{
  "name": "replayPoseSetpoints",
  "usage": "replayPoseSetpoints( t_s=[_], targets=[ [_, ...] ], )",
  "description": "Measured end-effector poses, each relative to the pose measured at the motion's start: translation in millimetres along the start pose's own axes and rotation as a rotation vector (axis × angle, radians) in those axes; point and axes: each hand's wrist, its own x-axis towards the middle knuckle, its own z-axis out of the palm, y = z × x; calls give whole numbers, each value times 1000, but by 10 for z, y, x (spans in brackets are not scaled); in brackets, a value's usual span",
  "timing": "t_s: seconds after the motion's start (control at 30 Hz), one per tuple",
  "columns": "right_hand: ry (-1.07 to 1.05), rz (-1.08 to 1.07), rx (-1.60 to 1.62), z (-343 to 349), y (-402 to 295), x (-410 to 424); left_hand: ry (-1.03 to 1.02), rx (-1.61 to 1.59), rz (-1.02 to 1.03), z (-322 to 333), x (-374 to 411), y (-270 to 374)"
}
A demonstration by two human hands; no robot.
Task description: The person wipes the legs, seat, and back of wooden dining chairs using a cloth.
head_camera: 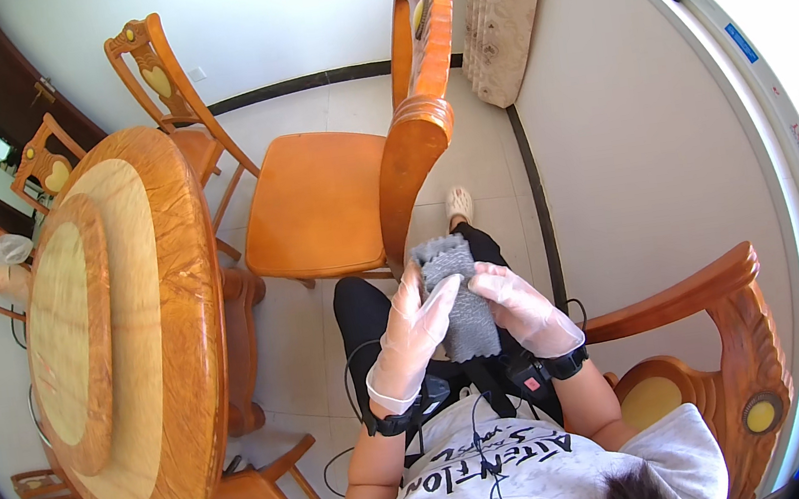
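A grey textured cloth with zigzag-cut edges (471, 323) is folded into a narrow strip and held above my lap. My left hand (417, 323), in a thin clear plastic glove, grips it from the left with the thumb lying across its face. On the right edge, my right hand (525, 309), gloved the same way, pinches the cloth near its middle. Both wrists wear black straps with small devices. The cloth's underside and the fingers behind it are hidden.
A wooden chair (318, 203) stands just ahead, its carved back towards the wall. To the left is a round wooden table with a raised centre (191, 330). Another carved chair (743, 356) is at my right, near the window (744, 52). Thin black cables (349, 385) hang around my arms.
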Motion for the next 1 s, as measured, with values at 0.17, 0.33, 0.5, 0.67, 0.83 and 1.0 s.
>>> replayPoseSetpoints(
  t_s=[0.17,0.33,0.5,0.67,0.83,1.0],
  targets=[
    [-236,-101,220,-97,-31,-61,-70,-119,-9,92,22,56],
    [-196,-58,428,-161,-25,-201,-171,-63,-117,203,21,4],
    [77,-85,277,-77,-149,-162,-147,-53,-41,244,105,23],
    [326,-345,296,-1,-569,14,127,31,152,-46,191,85],
    [553,-985,-332,326,-1057,405,408,134,302,-56,349,514],
    [439,-1327,-880,918,-1258,860,494,244,537,3,769,516]
  ],
)
